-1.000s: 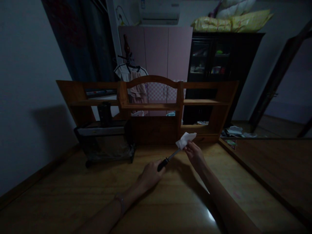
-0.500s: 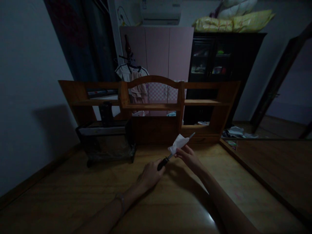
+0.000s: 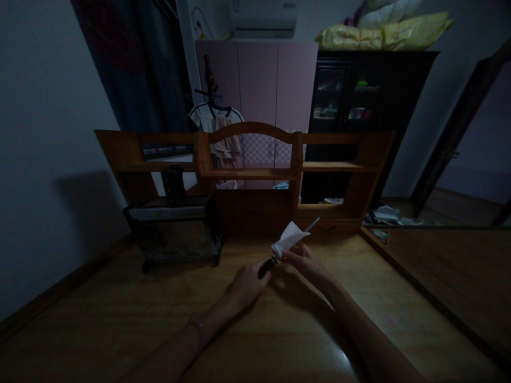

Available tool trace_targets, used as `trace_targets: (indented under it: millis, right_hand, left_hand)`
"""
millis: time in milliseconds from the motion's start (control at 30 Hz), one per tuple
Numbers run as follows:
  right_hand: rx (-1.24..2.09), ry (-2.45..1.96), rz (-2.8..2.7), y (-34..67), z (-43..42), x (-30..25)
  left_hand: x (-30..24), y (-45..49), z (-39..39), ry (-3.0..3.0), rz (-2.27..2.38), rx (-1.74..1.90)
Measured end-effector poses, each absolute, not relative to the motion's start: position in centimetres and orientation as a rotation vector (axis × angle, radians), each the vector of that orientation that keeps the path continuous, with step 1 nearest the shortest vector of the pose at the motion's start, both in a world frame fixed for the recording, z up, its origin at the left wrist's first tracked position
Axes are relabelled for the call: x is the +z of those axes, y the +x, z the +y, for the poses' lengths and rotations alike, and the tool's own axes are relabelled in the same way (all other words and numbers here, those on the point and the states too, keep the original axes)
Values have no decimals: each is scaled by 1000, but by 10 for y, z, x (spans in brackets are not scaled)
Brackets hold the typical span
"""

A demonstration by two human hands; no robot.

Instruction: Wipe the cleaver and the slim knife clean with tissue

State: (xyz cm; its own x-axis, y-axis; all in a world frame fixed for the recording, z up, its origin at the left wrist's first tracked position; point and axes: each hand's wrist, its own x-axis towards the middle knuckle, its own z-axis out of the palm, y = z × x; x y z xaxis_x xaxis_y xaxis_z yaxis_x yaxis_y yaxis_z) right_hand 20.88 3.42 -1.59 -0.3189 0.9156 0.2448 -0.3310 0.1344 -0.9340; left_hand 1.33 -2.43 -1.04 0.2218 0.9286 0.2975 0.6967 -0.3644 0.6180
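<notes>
My left hand (image 3: 248, 284) is closed round the black handle of a slim metal tool (image 3: 266, 268). Its grey shaft points up and to the right, and the tip sticks out past a white tissue. Whether it is a blade or a rod is too dim to tell. The tissue (image 3: 290, 237) is folded over the middle of the shaft, close to the handle. From the right, my right hand (image 3: 307, 266) pinches the tissue round the shaft with its fingers. Both hands are just above a wooden surface.
Ahead stands a wooden shelf unit (image 3: 247, 174) with open compartments. At its left is a dark-framed box-like heater or case (image 3: 175, 234) with a black object (image 3: 173, 186) on top. A raised wooden edge (image 3: 419, 287) runs along the right side of the wooden surface (image 3: 167, 319).
My right hand and the tissue have slid down the shaft toward the handle, leaving more of the tip bare. My left hand has stayed in place on the handle.
</notes>
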Motion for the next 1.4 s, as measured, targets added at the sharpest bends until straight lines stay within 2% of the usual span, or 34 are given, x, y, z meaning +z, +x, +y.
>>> trace_targets:
  millis: [667, 1000, 1400]
  right_hand:
    - [1425, -765, -1364, 201, 19, -2]
    - [1557, -694, -1180, 197, 31, -14]
    - [1556, -747, -1150, 201, 33, -13]
  left_hand:
    - [-12, 14, -23, 2166, 1570, 845]
    - [-9, 14, -26, 2141, 1559, 865]
    - [-8, 15, -27, 2136, 1493, 880]
